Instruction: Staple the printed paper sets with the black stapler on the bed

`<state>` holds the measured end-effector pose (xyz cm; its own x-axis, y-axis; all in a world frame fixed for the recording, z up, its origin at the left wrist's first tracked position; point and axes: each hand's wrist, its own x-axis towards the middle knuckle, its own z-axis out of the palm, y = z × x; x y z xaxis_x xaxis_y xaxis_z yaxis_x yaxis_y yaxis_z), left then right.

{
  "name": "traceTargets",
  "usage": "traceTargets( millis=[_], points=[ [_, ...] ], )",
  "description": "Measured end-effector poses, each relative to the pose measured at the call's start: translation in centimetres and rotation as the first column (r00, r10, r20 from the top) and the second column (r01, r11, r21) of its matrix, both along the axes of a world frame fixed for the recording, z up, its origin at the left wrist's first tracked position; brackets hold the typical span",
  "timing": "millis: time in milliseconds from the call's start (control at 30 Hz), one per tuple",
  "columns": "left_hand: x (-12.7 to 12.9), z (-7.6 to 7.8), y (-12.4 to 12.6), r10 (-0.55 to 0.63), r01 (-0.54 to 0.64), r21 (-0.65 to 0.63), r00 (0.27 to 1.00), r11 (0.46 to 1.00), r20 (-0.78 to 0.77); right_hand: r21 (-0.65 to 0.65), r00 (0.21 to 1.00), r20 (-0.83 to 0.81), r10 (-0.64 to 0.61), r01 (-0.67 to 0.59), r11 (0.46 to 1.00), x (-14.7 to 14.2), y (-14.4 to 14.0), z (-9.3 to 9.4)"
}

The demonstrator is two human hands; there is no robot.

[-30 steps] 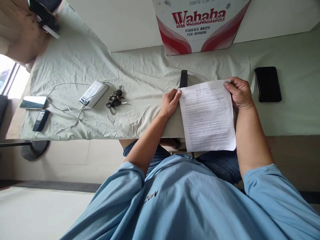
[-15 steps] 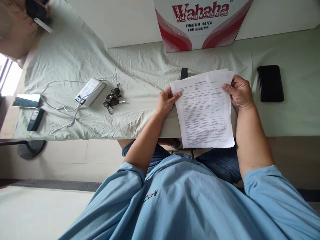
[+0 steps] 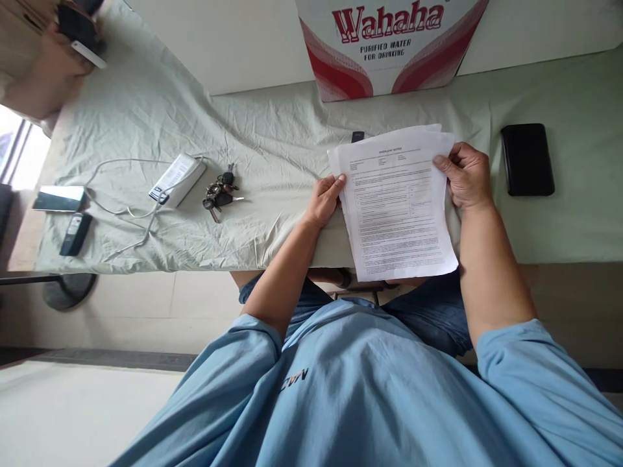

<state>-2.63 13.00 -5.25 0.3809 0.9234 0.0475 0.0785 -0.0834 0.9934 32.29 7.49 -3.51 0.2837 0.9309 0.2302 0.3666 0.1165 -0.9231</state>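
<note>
Between my hands I hold a few printed paper sheets, headed "OVERLEAF NOTES", over the front edge of the cloth-covered table. My left hand pinches their left edge, thumb on top and fingers underneath. On the right edge, near the upper corner, my right hand grips them the same way. The sheets are slightly fanned, with a rear one showing above the front one. A small black object pokes out behind their top edge, mostly covered.
A carton marked "Wahaha" stands at the back. A black case or phone lies right. To the left are keys, a white box with a cable, a phone and a black device. Another person's hand shows top left.
The paper sheets have shifted up a little, and the rear sheet stands out more above the front one. My left thumb has moved slightly toward the left edge.
</note>
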Motion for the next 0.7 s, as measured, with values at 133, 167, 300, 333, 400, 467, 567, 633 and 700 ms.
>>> traceTargets(
  millis=[133, 167, 300, 333, 400, 467, 567, 633, 700],
  points=[
    [-0.2, 0.0, 0.0, -0.003, 0.005, 0.029, 0.999, 1.0, -0.039, 0.048, 0.989, -0.097, -0.112, 0.117, 0.992, 0.2, 0.2, -0.1],
    [-0.2, 0.1, 0.0, -0.011, 0.012, 0.029, 0.999, 0.999, -0.041, 0.048, 0.988, -0.088, -0.127, 0.132, 0.99, 0.2, 0.2, -0.1],
    [-0.1, 0.6, -0.2, -0.047, 0.047, 0.01, 0.999, 0.999, -0.025, -0.017, 0.988, -0.059, -0.143, 0.143, 0.99, 0.1, 0.0, 0.1],
    [-0.1, 0.7, -0.2, -0.049, 0.049, 0.004, 0.999, 0.999, -0.017, -0.033, 0.988, -0.066, -0.137, 0.135, 0.99, 0.0, 0.0, 0.2],
    [-0.1, 0.9, -0.3, -0.049, 0.049, -0.009, 0.999, 0.999, -0.008, -0.039, 0.989, -0.082, -0.119, 0.116, 0.992, 0.0, -0.2, 0.3],
    [-0.2, 1.0, -0.3, -0.049, 0.049, -0.017, 0.999, 0.999, -0.007, -0.013, 0.992, -0.079, -0.098, 0.097, 0.995, 0.0, -0.3, 0.3],
    [-0.3, 0.8, -0.2, -0.05, 0.05, -0.018, 0.999, 0.999, -0.016, 0.02, 0.996, -0.058, -0.069, 0.07, 0.997, 0.0, -0.3, 0.2],
    [-0.4, 0.5, -0.1, -0.049, 0.048, -0.019, 0.999, 0.999, -0.022, 0.028, 0.997, -0.056, -0.058, 0.06, 0.998, 0.0, -0.2, 0.0],
    [-0.4, 0.2, -0.1, -0.04, 0.039, -0.018, 0.999, 0.999, -0.021, 0.027, 0.997, -0.04, -0.06, 0.061, 0.998, 0.0, -0.1, -0.3]
  ],
)
